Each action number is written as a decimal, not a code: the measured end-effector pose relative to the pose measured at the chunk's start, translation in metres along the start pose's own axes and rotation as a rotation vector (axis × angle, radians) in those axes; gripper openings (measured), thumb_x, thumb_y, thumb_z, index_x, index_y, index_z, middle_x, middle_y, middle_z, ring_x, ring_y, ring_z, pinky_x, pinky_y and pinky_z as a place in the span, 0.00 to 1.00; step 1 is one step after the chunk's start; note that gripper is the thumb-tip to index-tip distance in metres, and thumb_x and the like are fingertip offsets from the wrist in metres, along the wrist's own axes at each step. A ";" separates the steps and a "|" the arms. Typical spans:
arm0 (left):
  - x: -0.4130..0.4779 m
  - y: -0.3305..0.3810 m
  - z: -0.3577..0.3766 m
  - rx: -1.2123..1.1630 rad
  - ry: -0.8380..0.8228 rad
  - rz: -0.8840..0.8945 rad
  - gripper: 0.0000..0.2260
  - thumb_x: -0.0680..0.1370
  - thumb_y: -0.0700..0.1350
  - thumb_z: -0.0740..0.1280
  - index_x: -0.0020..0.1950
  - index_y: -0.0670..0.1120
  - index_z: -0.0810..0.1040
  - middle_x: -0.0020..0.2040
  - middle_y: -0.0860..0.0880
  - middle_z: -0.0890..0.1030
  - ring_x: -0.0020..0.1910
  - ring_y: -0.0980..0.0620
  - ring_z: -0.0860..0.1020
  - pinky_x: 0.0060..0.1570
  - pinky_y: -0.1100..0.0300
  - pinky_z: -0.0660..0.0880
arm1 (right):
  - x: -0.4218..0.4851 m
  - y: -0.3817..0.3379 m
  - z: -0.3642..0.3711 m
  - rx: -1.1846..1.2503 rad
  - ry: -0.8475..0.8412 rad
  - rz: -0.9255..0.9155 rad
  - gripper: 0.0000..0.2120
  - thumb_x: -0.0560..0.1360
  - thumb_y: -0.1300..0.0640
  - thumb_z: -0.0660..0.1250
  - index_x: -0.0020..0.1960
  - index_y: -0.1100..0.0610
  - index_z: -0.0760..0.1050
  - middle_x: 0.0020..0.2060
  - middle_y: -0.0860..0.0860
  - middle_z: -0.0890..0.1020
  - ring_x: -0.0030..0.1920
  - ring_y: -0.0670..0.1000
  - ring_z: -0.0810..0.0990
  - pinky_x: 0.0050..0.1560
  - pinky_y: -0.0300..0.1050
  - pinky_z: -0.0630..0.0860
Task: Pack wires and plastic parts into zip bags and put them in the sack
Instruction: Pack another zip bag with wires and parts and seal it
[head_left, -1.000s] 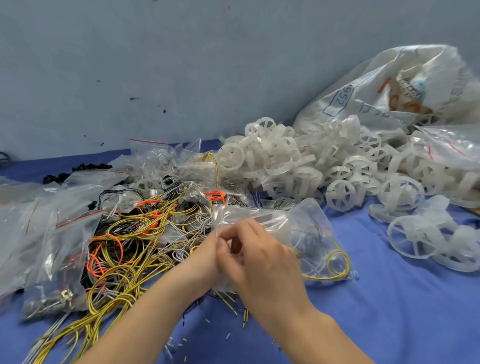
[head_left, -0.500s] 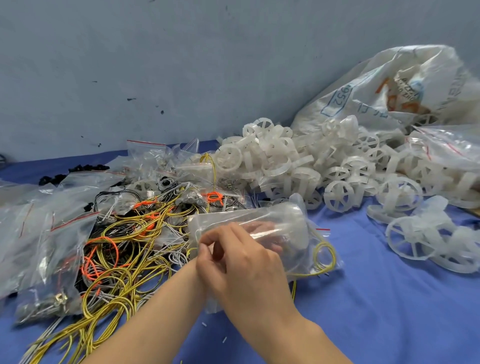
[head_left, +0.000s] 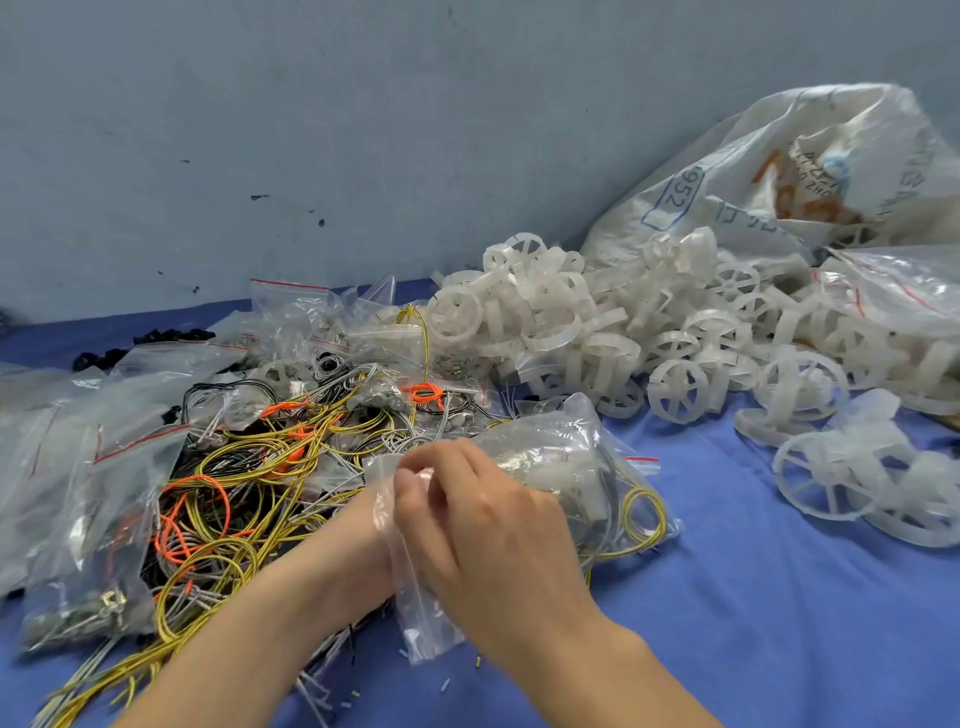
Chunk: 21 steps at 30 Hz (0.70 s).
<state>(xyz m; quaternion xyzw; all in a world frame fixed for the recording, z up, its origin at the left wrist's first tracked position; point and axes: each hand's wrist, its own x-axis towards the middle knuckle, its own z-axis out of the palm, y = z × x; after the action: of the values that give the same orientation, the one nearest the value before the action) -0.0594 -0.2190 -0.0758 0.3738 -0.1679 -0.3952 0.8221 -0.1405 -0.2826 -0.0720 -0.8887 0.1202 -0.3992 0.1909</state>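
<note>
Your right hand (head_left: 493, 525) is pinching the bag's (head_left: 571, 467) mouth with curled fingers (head_left: 436, 462); your left hand's (head_left: 363, 530) grip is hidden. The bag is lying on the bench (head_left: 779, 623), stretching rightward from your fingers toward the sack (head_left: 779, 171), nearer your right hand.

clear glossy plastic zip bag (head_left: 550, 447), creased and reflective; white translucent plastic wheel-shaped parts (head_left: 597, 332), smooth with a dull sheen; yellow plastic-coated wires (head_left: 270, 467), smooth and slightly shiny; white woven plastic sack (head_left: 753, 171), coarse and matt; blue cloth table cover (head_left: 779, 623), matt, softly wrinkled.
</note>
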 end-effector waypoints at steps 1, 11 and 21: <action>0.001 0.010 -0.017 0.306 -0.099 -0.134 0.08 0.77 0.47 0.68 0.48 0.43 0.83 0.47 0.40 0.82 0.44 0.48 0.82 0.44 0.59 0.79 | 0.003 0.005 -0.001 0.007 0.010 0.014 0.13 0.80 0.44 0.53 0.52 0.46 0.74 0.44 0.43 0.79 0.36 0.48 0.80 0.32 0.47 0.75; -0.027 0.052 -0.090 0.518 0.113 -0.103 0.11 0.71 0.43 0.65 0.46 0.41 0.84 0.38 0.38 0.81 0.20 0.49 0.72 0.16 0.66 0.68 | 0.048 0.117 -0.008 -0.136 0.090 0.322 0.11 0.79 0.52 0.59 0.56 0.52 0.77 0.51 0.49 0.77 0.50 0.51 0.75 0.50 0.50 0.74; -0.017 0.054 -0.088 0.463 0.112 -0.029 0.10 0.72 0.46 0.65 0.46 0.44 0.85 0.37 0.43 0.80 0.21 0.53 0.72 0.16 0.68 0.66 | 0.061 0.210 -0.006 0.213 -0.077 0.674 0.14 0.79 0.51 0.61 0.61 0.44 0.78 0.38 0.39 0.82 0.34 0.38 0.76 0.35 0.34 0.70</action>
<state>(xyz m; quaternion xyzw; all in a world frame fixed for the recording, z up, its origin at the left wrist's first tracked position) 0.0084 -0.1412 -0.0938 0.5761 -0.2029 -0.3366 0.7167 -0.1184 -0.4947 -0.1192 -0.7887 0.3568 -0.2902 0.4079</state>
